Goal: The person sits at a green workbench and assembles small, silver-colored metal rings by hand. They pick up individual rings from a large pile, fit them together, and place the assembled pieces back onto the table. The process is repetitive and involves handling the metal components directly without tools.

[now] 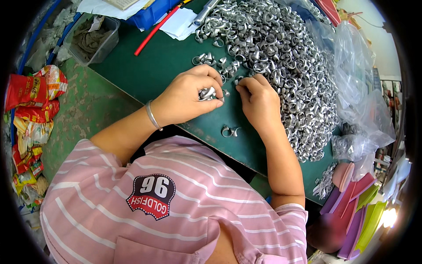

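Observation:
My left hand (187,94) is curled around several silver-grey metal rings (206,93), which show between thumb and fingers. Close by on the right, my right hand (263,100) pinches at a metal ring (238,80) at the near edge of the heap; its fingertips are partly hidden. A large heap of similar rings (294,83) covers the green tabletop (154,66) beyond and to the right of my right hand. Past my left fingers lies a small loose group of rings (206,59). Two joined or touching rings (230,131) sit alone near the table's front edge.
A red pencil (156,31), white paper (178,24) and a blue bin (151,13) lie at the back left. A clear tub with grey cloth (105,46) stands at the left corner. Clear plastic bags (354,75) border the heap; coloured trays (365,220) stand at right.

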`<state>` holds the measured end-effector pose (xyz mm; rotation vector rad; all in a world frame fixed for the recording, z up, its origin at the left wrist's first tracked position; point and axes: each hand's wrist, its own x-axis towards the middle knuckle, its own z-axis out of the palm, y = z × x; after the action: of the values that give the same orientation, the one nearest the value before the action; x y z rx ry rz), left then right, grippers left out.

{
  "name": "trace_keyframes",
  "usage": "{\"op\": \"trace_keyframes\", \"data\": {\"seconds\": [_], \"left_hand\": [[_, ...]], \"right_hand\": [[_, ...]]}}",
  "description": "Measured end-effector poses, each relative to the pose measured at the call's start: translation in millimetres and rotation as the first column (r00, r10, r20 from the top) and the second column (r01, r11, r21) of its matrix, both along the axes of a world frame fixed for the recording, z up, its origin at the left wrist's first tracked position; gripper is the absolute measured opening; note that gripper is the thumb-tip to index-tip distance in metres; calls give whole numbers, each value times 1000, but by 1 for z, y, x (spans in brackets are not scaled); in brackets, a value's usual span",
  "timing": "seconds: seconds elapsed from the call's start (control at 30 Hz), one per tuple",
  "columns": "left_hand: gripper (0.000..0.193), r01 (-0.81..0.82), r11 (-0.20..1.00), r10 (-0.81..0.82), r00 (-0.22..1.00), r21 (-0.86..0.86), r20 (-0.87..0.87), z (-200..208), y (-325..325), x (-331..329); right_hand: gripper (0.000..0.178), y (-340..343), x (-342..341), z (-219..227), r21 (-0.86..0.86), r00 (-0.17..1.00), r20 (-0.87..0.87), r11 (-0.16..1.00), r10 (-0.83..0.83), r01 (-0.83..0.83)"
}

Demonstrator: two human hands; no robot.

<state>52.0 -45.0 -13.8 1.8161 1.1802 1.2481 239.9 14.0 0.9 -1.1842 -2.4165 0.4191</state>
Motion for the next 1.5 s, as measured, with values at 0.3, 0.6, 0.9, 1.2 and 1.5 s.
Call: {"op": "trace_keyframes", "data": {"seconds": [0.3,0.6,0.9,1.2,1.5], "left_hand": [[31,702,619,155,330,-352,931,0,-3,0],[22,750,604,241,150,-269,959,4,4,10],[22,49,940,-32,998,339,-55,55,38,67],[15,-97,967,22,952,234,306,59,28,54],[11,-96,994,108,927,-52,360,36,16,17]], "right_hand": [[35,-12,23,15,-567,208,-678,322,-705,-758],[23,-22,27,9,-381,47,-522,184,-852,-906],[40,-32,-9,31,-547,-79,-425,325,-902,-772],[34,64,101,99,-430,-481,-572,742,-664,-514],[50,192,210,142,-756,53,-496,462,-866,464]]}}
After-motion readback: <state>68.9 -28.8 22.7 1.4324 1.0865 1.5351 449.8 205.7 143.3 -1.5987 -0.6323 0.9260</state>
